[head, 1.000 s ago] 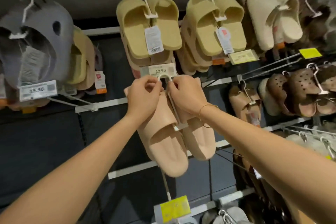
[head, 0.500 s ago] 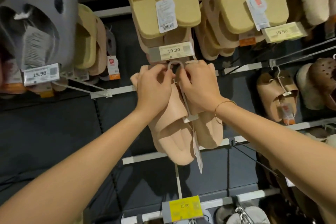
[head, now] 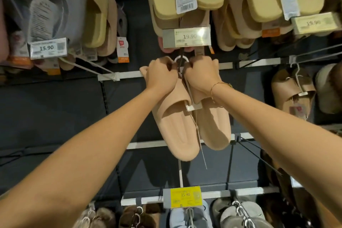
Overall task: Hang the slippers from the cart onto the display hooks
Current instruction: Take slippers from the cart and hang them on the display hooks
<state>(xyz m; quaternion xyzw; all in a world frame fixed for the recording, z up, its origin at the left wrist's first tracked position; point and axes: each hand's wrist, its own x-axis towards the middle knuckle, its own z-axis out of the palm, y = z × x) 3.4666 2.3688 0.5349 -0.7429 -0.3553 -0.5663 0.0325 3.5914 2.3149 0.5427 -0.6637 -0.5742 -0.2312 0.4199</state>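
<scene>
Hands, left and right, I keep gripping the peach slippers, so their hanger loop meets the display hook.

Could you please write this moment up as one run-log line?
step: hanging pink slipper pair | left hand: grips pair top | right hand: grips pair top | hanger loop: at display hook, seating unclear

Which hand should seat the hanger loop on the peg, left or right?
Probably right. The right hand grips beside the white hanger loop at the dark peg; the left hand holds the peach slippers steady.
</scene>
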